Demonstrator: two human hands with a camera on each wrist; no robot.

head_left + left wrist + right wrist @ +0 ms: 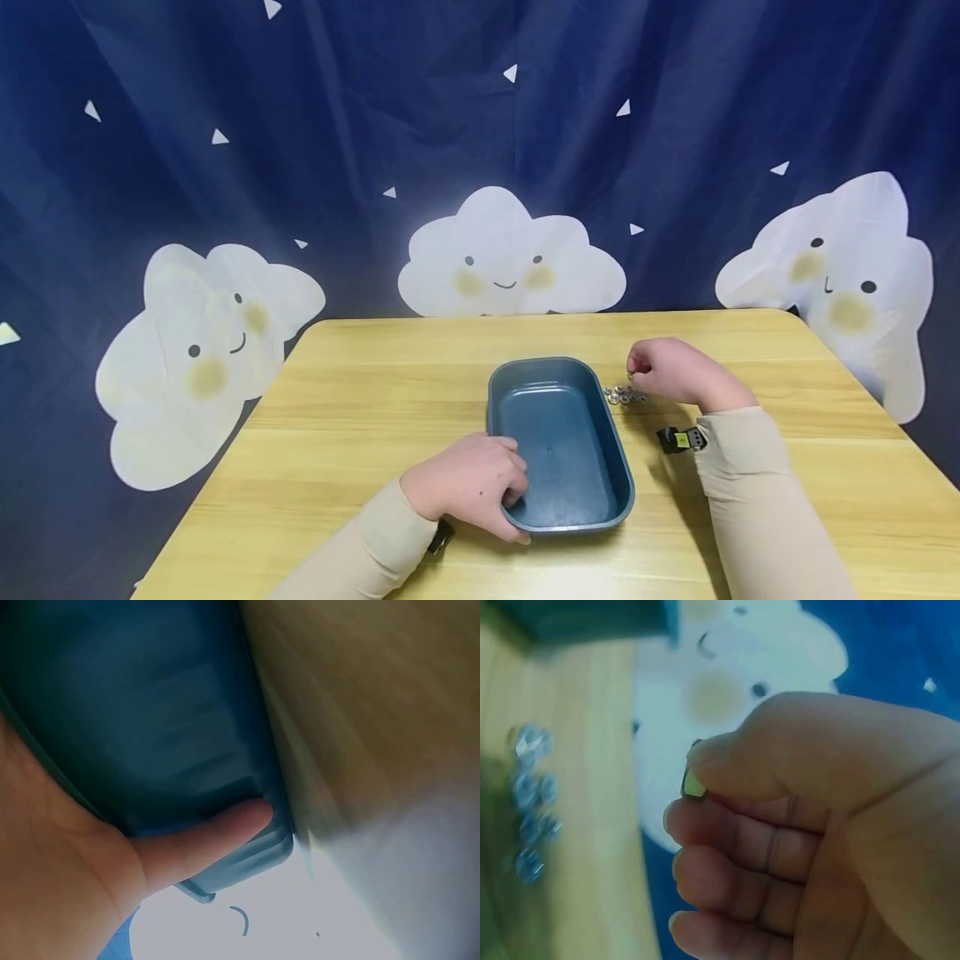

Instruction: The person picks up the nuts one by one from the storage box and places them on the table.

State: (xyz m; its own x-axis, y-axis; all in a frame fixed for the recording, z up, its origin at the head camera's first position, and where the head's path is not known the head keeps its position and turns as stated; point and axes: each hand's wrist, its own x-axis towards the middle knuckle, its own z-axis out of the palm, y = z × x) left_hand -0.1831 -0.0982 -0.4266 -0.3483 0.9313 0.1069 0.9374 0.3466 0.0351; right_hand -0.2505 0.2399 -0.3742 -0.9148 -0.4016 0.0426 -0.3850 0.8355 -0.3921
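Note:
A dark teal plastic tub [551, 454] stands on the table. My left hand [480, 487] grips its near left rim, fingers curled over into the inside. In the left wrist view the thumb [214, 836] lies along the tub's outer wall [150, 705]. Beyond the tub's right side, my right hand [678, 371] is raised over several small shiny metal nuts [624, 397]. Between thumb and forefinger it pinches one small metal nut [694, 784], seen nearly edge-on; the other fingers curl in below. The loose nuts [529, 791] lie grouped on the wood in the right wrist view.
The light wooden table [375, 383] reaches back to a dark blue curtain [360, 108] printed with smiling clouds. A small black device with a yellow label [681, 439] sits at the right sleeve's cuff.

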